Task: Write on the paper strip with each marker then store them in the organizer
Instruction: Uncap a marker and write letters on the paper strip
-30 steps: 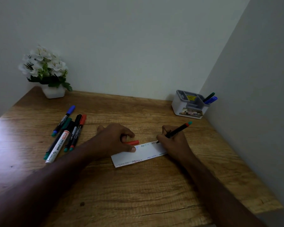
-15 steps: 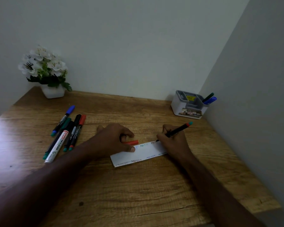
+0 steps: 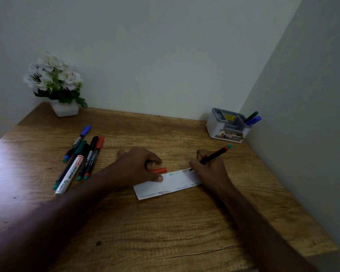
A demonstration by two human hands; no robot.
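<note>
A white paper strip [image 3: 171, 183] with coloured writing lies on the wooden table [image 3: 165, 232]. My right hand [image 3: 210, 171] grips a black marker [image 3: 216, 155] with a red and teal end, its tip on the strip's upper right edge. My left hand [image 3: 137, 167] presses its thumb on the strip's left part and holds a red cap [image 3: 159, 170] under its curled fingers. Several markers [image 3: 81, 160] lie in a loose group to the left. The grey and white organizer [image 3: 228, 126] stands at the back right with a green and a blue marker [image 3: 252, 118] in it.
A white pot of white flowers [image 3: 56, 85] stands in the back left corner. Walls close the table at the back and along the right side. The table's front edge runs near the bottom right.
The marker tip has crept slightly along the strip's top edge. Both hands stay in place otherwise.
</note>
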